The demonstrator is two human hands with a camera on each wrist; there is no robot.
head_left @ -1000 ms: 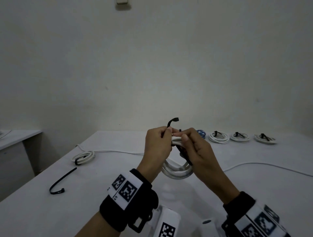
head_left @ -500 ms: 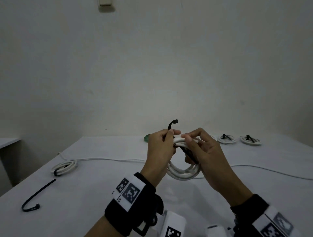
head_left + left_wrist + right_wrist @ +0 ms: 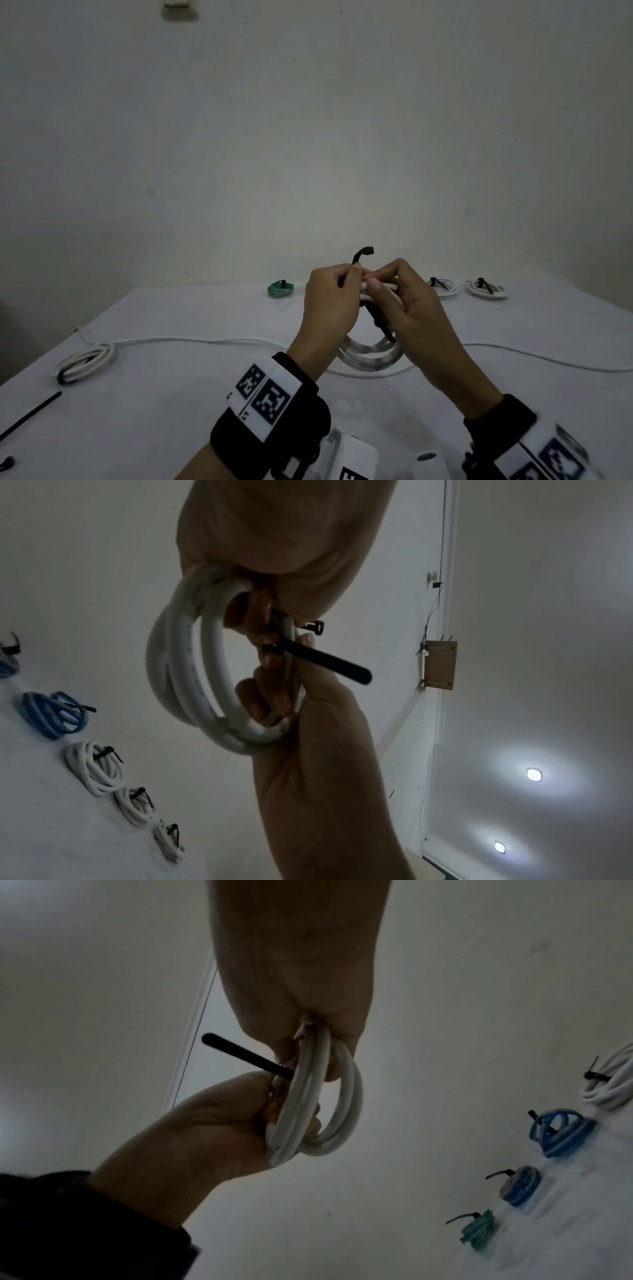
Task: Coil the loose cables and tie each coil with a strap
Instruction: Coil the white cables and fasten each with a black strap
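Note:
Both hands hold a white cable coil (image 3: 371, 356) up over the table (image 3: 171, 394), and its loops hang below them. My left hand (image 3: 349, 281) grips the top of the coil and pinches a black strap (image 3: 362, 254) against it, with the strap's head sticking up above the fingers. My right hand (image 3: 380, 282) grips the same spot from the right, thumb lying over the cables. The strap's tail (image 3: 383, 325) runs down under the right palm. In the left wrist view the strap (image 3: 325, 664) crosses the coil (image 3: 181, 669) between the right fingers. In the right wrist view the tail (image 3: 240, 1053) juts left of the coil (image 3: 308, 1096).
Strapped coils line the table's far edge: a green one (image 3: 281, 289) and two white ones (image 3: 443, 286), (image 3: 486, 289); blue ones (image 3: 55, 715) show in the left wrist view. A loose white cable (image 3: 205, 341) crosses the table to a half-wound bundle (image 3: 85, 363). A spare black strap (image 3: 30, 414) lies front left.
Both hands have stayed together on the coil and strap. The right thumb has slid up onto the top of the coil. The head view has shifted, so the table items sit further left.

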